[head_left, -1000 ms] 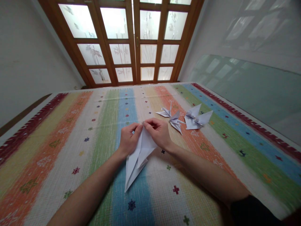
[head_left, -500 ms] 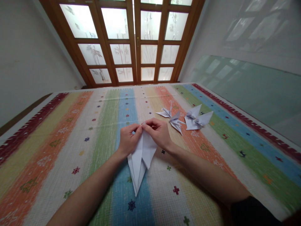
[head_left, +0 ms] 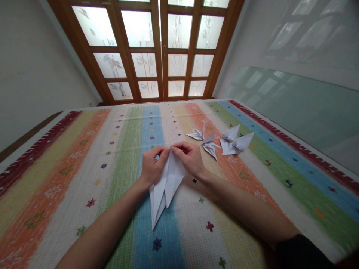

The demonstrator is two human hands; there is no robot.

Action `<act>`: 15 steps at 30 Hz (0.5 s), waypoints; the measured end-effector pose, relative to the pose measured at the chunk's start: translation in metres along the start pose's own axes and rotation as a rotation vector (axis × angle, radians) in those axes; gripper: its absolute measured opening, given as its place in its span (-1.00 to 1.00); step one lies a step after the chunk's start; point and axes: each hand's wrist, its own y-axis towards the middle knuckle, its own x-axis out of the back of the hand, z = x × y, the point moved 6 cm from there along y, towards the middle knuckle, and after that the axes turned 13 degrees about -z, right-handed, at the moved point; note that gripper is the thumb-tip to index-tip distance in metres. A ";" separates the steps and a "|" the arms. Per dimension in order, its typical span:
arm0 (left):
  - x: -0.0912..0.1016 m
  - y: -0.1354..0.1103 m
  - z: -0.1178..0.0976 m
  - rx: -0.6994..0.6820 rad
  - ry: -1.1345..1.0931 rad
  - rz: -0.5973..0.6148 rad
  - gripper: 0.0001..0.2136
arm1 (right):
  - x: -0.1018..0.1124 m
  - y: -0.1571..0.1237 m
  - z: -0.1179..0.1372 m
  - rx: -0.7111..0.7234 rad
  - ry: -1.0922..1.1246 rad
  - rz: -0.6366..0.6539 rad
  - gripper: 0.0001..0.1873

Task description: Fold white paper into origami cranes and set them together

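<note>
Forearms (head_left: 106, 224), bare, angled in from the lower left and lower right and meeting near the centre, with a black fabric sleeve (head_left: 303, 250) at the edge on the right side. Left hand (head_left: 153, 164) half curled, thumb laid against the bent forefinger, a small gap between thumb and palm. Right hand (head_left: 188, 157) turned back-upward, fingers tucked under, thumb pointing to the left. Thumbs nearly tip to tip. Narrow pinch in both, closed on the top end of a white, sharply creased, long-pointed paper fold (head_left: 174, 173); exact crease between the fingertips hidden, impossible to tell. Paper hanging below and between the hands, toward the near edge, over the blue stripe of a multicoloured striped cloth table cover (head_left: 61, 194), a long point lowest and a shorter flap to its right. Compared with half a second ago, both lower points swung to the left, the long one also slightly higher, the short flap a little lower; hands almost in the same place. Beyond the right hand, unmoved, a pair of spiky white paper birds (head_left: 209, 146) and, farther right, broad-winged white paper figures (head_left: 231, 147). At the far end, a brown wooden door with frosted panes (head_left: 162, 71).
</note>
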 end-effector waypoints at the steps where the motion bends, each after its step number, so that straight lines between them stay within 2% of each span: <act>1: 0.000 0.000 0.002 0.021 -0.008 -0.004 -0.75 | 0.000 0.000 0.000 -0.001 -0.004 -0.003 -0.87; 8: -0.002 0.001 0.010 0.159 -0.086 -0.010 -0.74 | 0.000 -0.001 0.001 -0.004 -0.019 -0.024 -0.87; 15: -0.002 -0.001 0.004 0.127 -0.058 -0.022 -0.77 | 0.001 -0.002 0.005 0.040 -0.060 -0.054 -0.87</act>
